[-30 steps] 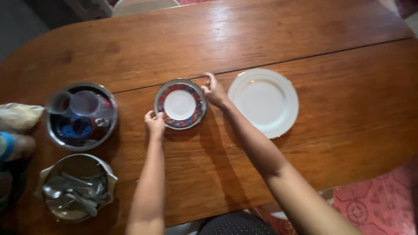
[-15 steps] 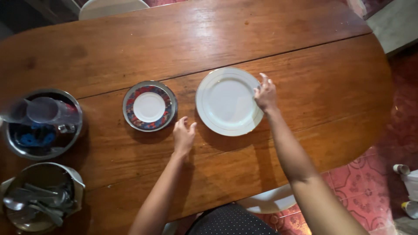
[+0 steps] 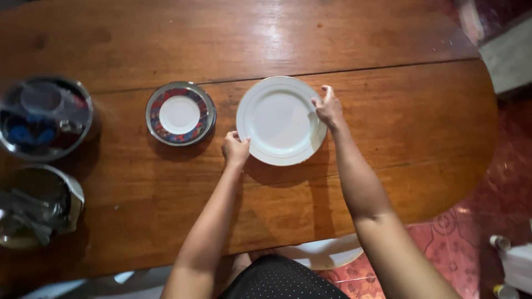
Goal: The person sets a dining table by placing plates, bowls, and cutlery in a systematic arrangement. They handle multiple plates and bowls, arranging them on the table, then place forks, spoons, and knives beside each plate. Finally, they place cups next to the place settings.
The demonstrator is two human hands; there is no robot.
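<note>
White plate [image 3: 280, 120] on the table [image 3: 388, 138] is now gripped at both rims: left hand [image 3: 235, 149] has closed on it, joining right hand [image 3: 328, 108].

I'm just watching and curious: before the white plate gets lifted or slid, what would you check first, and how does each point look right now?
1. Left hand on the white plate rim: ok, at its near-left edge.
2. Right hand on the rim: ok, at the right edge.
3. Plate surface bare: ok.
4. Clear of the patterned saucer: ok, a gap of table shows between them.
5. Plate lying flat on the table: cannot tell.
6. Metal bowls out of the way: ok, far left.
</note>
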